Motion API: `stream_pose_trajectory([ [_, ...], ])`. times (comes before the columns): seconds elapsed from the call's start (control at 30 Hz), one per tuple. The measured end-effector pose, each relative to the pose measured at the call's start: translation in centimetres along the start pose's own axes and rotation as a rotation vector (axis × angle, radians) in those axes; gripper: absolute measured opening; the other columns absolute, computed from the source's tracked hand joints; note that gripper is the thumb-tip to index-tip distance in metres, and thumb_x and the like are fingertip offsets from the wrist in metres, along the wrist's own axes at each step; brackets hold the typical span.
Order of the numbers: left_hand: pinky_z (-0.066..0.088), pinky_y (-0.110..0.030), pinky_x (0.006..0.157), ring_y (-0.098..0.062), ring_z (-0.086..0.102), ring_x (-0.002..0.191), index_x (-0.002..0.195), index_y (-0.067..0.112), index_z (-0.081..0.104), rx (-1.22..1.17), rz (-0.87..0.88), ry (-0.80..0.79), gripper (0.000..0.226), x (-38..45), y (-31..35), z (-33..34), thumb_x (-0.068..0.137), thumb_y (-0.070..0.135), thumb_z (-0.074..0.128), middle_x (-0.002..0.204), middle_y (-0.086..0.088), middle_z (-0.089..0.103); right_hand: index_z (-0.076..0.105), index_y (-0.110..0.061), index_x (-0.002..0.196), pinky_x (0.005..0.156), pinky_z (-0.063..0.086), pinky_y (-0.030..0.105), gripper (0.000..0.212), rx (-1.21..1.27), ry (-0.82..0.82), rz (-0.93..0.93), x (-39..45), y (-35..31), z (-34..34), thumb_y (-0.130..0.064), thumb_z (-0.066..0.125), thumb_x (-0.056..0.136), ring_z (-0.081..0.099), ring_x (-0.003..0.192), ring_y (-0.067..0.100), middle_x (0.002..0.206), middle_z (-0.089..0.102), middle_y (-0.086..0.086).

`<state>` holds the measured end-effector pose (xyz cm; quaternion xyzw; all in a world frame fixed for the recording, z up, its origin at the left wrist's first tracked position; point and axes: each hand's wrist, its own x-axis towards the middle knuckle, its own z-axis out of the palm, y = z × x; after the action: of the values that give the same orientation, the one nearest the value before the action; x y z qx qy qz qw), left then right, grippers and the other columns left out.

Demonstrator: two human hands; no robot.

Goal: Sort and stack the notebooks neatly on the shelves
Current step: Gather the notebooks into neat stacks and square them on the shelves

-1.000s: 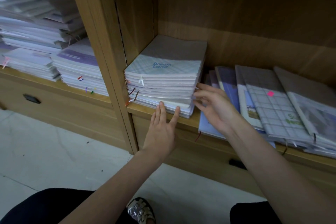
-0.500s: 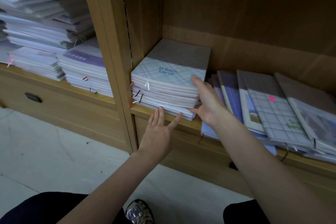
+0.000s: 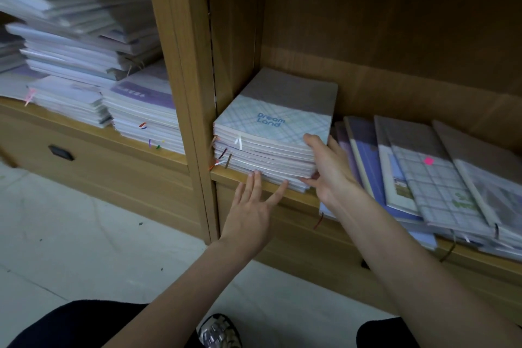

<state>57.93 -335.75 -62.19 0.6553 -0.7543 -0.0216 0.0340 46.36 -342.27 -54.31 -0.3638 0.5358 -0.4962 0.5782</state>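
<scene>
We cannot see the right hand (image 3: 329, 175) fingers behind the notebook stack (image 3: 271, 133); only the thumb shows on top. Left piles (image 3: 79, 45) are blurred and cut by the left edge, cover print unreadable. Fanned notebooks (image 3: 435, 178) run off the right edge. Shoe (image 3: 219, 332) is cropped at the bottom edge

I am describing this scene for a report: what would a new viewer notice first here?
First, the neat Dream Land stack against the compartment's left wall, with the left hand touching its front edges and the right hand gripping its right corner. Next, the fanned notebooks leaning to its right, one bearing a pink sticker.
</scene>
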Motion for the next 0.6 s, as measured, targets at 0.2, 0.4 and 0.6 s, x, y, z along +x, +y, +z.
stream_pose_trajectory([
  [0.2,-0.006,-0.039,0.115,-0.032,-0.018,0.142,0.143,0.033,-0.023,-0.03,-0.03,-0.027,0.082,-0.1,-0.4,-0.2,0.095,0.015,0.041,0.153,-0.02,-0.02,0.047,-0.024,0.133,0.094,0.047,0.047,0.044,-0.04,-0.051,0.014,0.5,0.0,-0.2,-0.026,0.059,0.091,0.056,0.112,0.023,0.126,0.058,0.003],
  [0.4,-0.003,-0.042,0.118,-0.032,-0.017,0.143,0.143,0.034,-0.022,-0.019,-0.028,-0.046,0.084,-0.1,-0.9,0.3,0.093,0.016,0.042,0.153,-0.017,-0.023,0.035,-0.029,0.142,0.091,0.048,0.042,0.058,-0.234,-0.129,0.026,0.8,-0.1,-0.7,-0.043,0.057,0.089,0.052,0.119,0.025,0.139,0.049,0.0],
  [0.6,-0.003,-0.036,0.117,-0.028,-0.013,0.144,0.148,0.02,-0.015,-0.088,-0.114,-0.011,0.079,-0.6,-2.4,0.3,0.093,0.022,0.041,0.155,-0.016,-0.016,0.047,-0.017,0.134,0.097,0.039,0.039,0.048,-0.423,-0.07,0.03,2.3,-1.5,-4.4,-0.047,0.037,0.098,0.049,0.119,0.024,0.139,0.048,0.009],
])
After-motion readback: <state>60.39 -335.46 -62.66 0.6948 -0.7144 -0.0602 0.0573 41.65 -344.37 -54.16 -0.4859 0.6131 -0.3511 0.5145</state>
